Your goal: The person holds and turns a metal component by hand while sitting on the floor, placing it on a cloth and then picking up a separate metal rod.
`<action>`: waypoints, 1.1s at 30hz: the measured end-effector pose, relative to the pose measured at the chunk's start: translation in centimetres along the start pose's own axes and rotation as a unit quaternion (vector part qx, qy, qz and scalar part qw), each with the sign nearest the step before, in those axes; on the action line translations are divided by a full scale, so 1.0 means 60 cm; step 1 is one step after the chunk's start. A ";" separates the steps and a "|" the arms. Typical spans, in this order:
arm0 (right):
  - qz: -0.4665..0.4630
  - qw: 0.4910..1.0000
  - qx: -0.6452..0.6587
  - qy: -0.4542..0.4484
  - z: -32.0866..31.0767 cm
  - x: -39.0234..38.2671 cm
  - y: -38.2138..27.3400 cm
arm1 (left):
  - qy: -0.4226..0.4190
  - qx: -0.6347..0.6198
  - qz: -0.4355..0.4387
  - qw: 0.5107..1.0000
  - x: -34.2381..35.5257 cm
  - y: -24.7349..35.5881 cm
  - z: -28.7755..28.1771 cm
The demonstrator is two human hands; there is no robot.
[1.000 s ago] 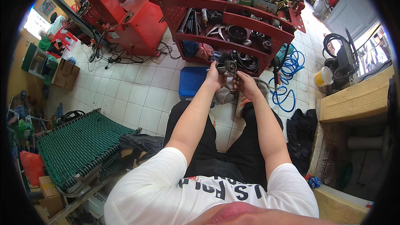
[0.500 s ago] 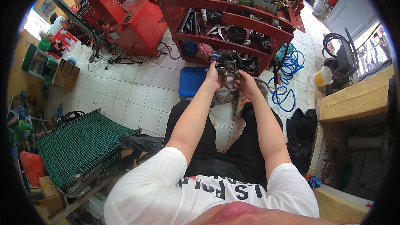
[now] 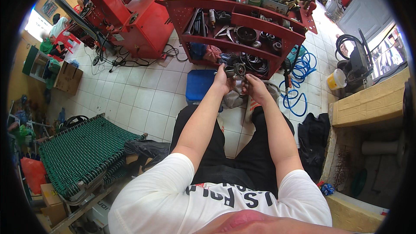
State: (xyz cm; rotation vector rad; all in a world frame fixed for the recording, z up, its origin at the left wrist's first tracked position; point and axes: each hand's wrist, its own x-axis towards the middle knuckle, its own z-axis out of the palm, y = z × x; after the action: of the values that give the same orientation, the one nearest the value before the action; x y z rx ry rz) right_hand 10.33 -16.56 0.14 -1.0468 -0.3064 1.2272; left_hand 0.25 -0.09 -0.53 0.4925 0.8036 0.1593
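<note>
In front of my knees, my left hand (image 3: 221,80) is closed round a dark metal part (image 3: 238,69) with a round, ring-like end. My right hand (image 3: 256,89) is closed at the lower right side of the same part, with thumb and fingers pinched together. Whether those right fingers grip the part itself or a small piece on it is too small to tell. A grey cloth or bag (image 3: 234,99) lies below my hands. Just left of them stands a blue plastic box (image 3: 196,87).
Ahead stands a red tool cart (image 3: 268,25) with tools, cans and metal parts on its shelves. Blue coiled hose (image 3: 299,82) lies at its right. A red machine (image 3: 147,28) with loose cables is at far left; a green woven cot (image 3: 89,154) stands near left, a yellowish ledge (image 3: 368,104) at right.
My right hand's fingers have shifted slightly at the metal part and the part has turned a little. My left hand keeps its hold in nearly the same place.
</note>
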 end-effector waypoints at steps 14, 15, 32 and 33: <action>-0.032 0.999 -0.035 0.002 0.004 -0.002 -0.007 | -0.011 -0.001 -0.003 1.000 -0.007 0.002 0.001; -0.035 0.999 -0.040 0.007 0.006 -0.004 -0.008 | -0.010 -0.004 0.001 1.000 -0.009 0.001 0.002; -0.046 0.978 -0.168 0.114 0.027 -0.003 -0.007 | 0.013 0.031 0.027 0.999 0.003 -0.008 0.004; -0.043 0.978 -0.168 0.115 0.033 -0.003 -0.007 | 0.018 0.035 0.030 0.999 0.005 -0.006 0.000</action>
State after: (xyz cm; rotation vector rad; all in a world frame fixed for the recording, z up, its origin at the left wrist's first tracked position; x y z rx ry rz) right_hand 9.13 -15.74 1.58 -1.4394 -0.3833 0.9841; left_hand 0.43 -0.32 -0.90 0.5818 0.8312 0.1966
